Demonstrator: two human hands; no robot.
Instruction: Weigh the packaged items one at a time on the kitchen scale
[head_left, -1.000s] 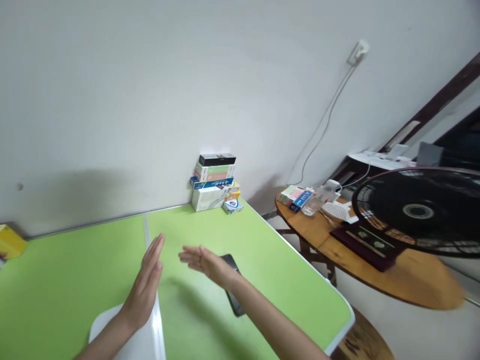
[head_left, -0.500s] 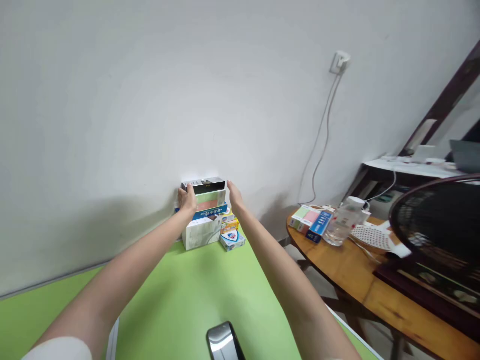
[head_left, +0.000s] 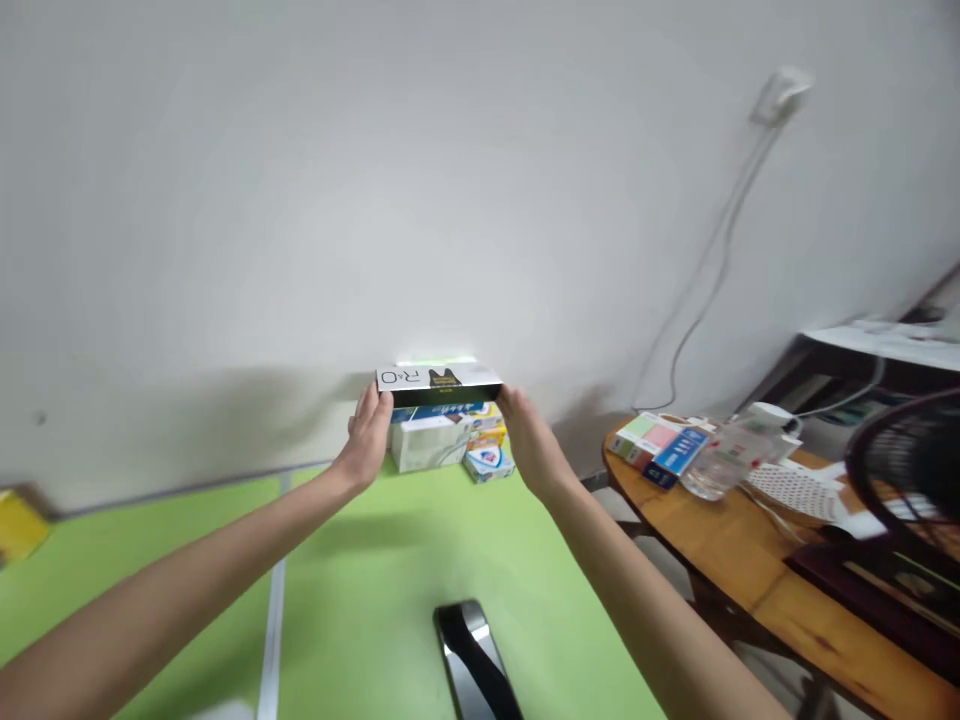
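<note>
Between my two hands is a long black-and-white box (head_left: 442,378), gripped at its short ends and raised in front of the stack. My left hand (head_left: 365,435) closes on its left end. At the right end, my right hand (head_left: 532,440) presses with its fingers, partly blurred. Behind and below the held box stand a white box (head_left: 429,443), a blue box (head_left: 450,410) and small yellow boxes (head_left: 489,430). In front of these lies a small white-and-blue box (head_left: 489,464). The held box hides part of the stack.
A dark phone (head_left: 480,660) lies on the green table (head_left: 360,590). On the wooden table (head_left: 757,560) to the right are boxes (head_left: 660,445), a clear bottle (head_left: 731,460) and a fan (head_left: 907,480). A yellow object (head_left: 21,525) sits far left. The wall is right behind the stack.
My hands reached from over the table to the stack. They took hold of the black-and-white top box, lifted it off and brought it towards me. The camera view shifted too.
</note>
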